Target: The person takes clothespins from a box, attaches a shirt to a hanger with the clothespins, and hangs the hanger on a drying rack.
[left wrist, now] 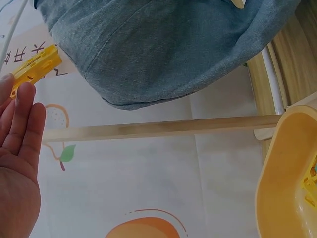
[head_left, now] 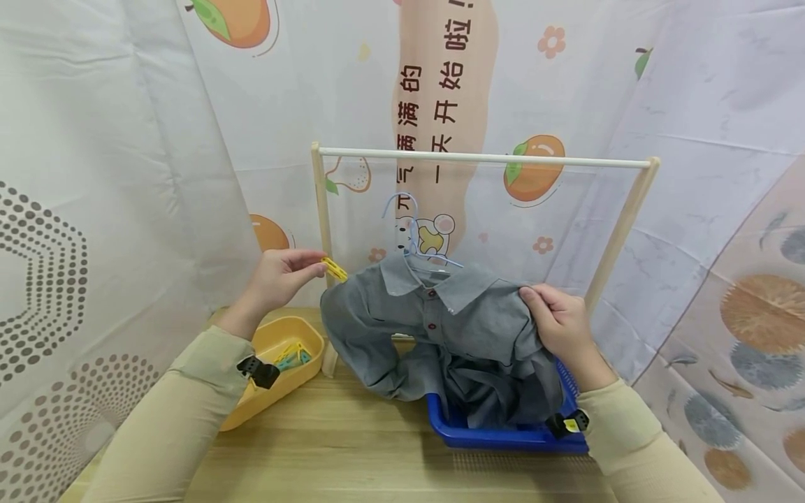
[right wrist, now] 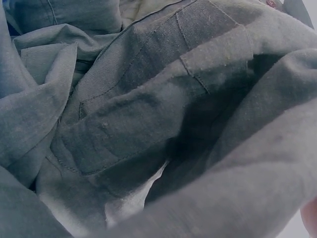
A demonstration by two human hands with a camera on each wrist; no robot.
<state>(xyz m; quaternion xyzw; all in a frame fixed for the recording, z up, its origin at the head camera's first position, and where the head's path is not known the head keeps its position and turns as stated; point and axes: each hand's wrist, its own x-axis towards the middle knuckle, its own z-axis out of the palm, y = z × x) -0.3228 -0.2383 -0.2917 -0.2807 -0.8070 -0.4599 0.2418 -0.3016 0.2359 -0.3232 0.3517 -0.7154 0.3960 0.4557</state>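
My left hand [head_left: 283, 279] pinches a yellow clothespin [head_left: 335, 270] between thumb and fingertips, right at the shoulder of a grey button shirt [head_left: 402, 307]. In the left wrist view the clothespin [left wrist: 37, 64] points toward the cloth. A light blue hanger [head_left: 414, 234] is inside the shirt, its hook rising from the collar below the rail. My right hand [head_left: 560, 321] grips the shirt's other shoulder, thumb in front. The shirt's lower part sags into a blue basket [head_left: 509, 439]. Folds of the shirt [right wrist: 138, 114] fill the right wrist view, with little of the hand showing.
A rack with a white rail [head_left: 484, 157] and wooden posts [head_left: 622, 230] stands behind the shirt. On the wooden table [head_left: 314, 433] at left, a yellow bin [head_left: 283, 391] holds several yellow and green clothespins [head_left: 292, 356]. Printed curtains [head_left: 352, 70] surround the table.
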